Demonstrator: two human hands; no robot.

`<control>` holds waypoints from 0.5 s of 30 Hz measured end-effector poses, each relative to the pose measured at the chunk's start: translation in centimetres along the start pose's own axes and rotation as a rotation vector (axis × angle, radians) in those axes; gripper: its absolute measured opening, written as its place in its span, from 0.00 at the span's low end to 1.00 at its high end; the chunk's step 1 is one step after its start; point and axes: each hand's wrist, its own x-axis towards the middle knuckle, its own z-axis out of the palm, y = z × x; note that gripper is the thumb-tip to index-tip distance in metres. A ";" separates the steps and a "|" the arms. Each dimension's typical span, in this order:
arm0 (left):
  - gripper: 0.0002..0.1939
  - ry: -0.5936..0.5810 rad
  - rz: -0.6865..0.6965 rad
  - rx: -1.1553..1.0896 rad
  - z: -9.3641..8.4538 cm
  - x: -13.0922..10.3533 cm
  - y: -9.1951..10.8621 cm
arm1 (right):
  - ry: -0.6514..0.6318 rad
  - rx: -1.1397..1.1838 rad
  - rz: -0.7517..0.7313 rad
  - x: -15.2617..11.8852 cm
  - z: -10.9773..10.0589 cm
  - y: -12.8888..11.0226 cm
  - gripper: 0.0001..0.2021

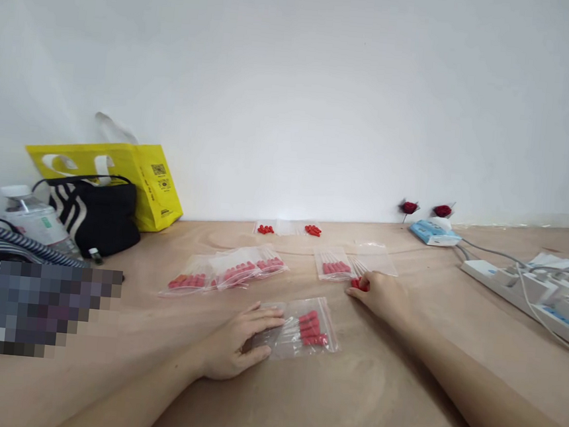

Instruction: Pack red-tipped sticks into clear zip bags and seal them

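Nearest me, my left hand [236, 345] lies flat on the pale wooden tabletop [373, 394], its fingers [268, 318] spread apart and pressing down the open end of a clear plastic zip bag of small red plugs [307, 332]. My right hand [382, 294] reaches further out, fingers pinched together on a few loose red plugs [359, 284] just beside another filled clear bag [334, 266]. More filled bags [229, 274] lie to the left, well apart from a white power strip [527, 288].

L hand [238, 342] flat on clear bag [304, 331]; R hand [381, 295] pinching red pieces [359, 284].
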 end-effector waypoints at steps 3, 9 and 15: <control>0.23 0.009 0.007 -0.010 0.0 0.0 0.0 | -0.003 -0.081 0.028 -0.1 0.4 -0.6 0.13; 0.23 0.020 0.021 -0.021 0.1 0.0 -0.2 | 0.030 -0.046 0.080 -0.1 0.2 -0.4 0.11; 0.23 0.021 0.020 -0.025 0.1 0.0 -0.1 | 0.354 0.462 0.085 1.1 -1.2 2.0 0.07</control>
